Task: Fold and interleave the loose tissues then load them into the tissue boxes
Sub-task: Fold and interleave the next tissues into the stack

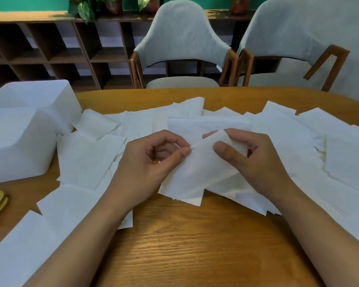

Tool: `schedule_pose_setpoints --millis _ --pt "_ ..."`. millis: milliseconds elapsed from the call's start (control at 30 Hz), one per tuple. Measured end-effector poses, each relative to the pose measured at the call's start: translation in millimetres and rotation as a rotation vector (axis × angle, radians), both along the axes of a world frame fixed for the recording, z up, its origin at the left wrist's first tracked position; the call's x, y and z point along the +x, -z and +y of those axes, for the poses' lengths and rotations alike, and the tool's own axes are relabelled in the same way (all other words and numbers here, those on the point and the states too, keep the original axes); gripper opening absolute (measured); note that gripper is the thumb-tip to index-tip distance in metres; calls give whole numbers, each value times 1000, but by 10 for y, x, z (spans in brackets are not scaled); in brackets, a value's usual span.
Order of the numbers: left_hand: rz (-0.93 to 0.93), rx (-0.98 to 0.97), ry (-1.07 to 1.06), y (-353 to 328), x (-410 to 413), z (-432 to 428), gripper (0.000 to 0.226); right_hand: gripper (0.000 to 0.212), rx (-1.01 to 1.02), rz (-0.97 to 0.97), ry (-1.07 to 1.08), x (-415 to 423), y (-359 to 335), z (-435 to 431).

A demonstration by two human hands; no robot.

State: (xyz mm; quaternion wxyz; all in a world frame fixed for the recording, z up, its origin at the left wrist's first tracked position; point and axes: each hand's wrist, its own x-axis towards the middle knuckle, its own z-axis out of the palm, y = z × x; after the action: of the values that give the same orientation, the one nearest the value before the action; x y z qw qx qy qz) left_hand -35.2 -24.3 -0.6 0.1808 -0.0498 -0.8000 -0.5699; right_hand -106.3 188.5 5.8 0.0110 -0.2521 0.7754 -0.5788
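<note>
Pinching tissue point(195, 170) at its nine o'clock edge with left hand point(151, 164). Gripping its two o'clock end with right hand point(255, 160), thumb on top.

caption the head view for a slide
Left hand and right hand pinch a tissue over a tissue-strewn table.

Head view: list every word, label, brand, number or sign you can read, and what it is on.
None: no text can be read anywhere in this view.
The white tissue boxes are plain on the sides shown.
The folded tissue pinched by the left hand and right hand, and the loose tissues on the wooden table, are unprinted.
</note>
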Motion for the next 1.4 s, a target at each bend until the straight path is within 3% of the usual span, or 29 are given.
schedule_pose_setpoints --millis 133,300,467,633,1000,1267,1400 --pt "59 -36 -82 -2 -6 -7 16 31 5 7 131 -5 51 -32" --pt "99 -54 -77 -28 7 9 26 28 40 45 9 33 -3 -2" --pt "108 -78 -95 -20 5 8 28 59 177 122 -32 56 40 -58" --pt "92 -53 -114 -2 -3 -4 27 69 192 110 -50 83 57 -90" --pt "88 -121 -201 9 6 15 18 68 136 95 -95 87 93 -93" --pt "32 -60 -248 68 5 91 7 66 96 75 -103 95 93 -94" --pt "39 -118 -271 64 -28 57 34 66 -52 55 -103 112 20 -85"
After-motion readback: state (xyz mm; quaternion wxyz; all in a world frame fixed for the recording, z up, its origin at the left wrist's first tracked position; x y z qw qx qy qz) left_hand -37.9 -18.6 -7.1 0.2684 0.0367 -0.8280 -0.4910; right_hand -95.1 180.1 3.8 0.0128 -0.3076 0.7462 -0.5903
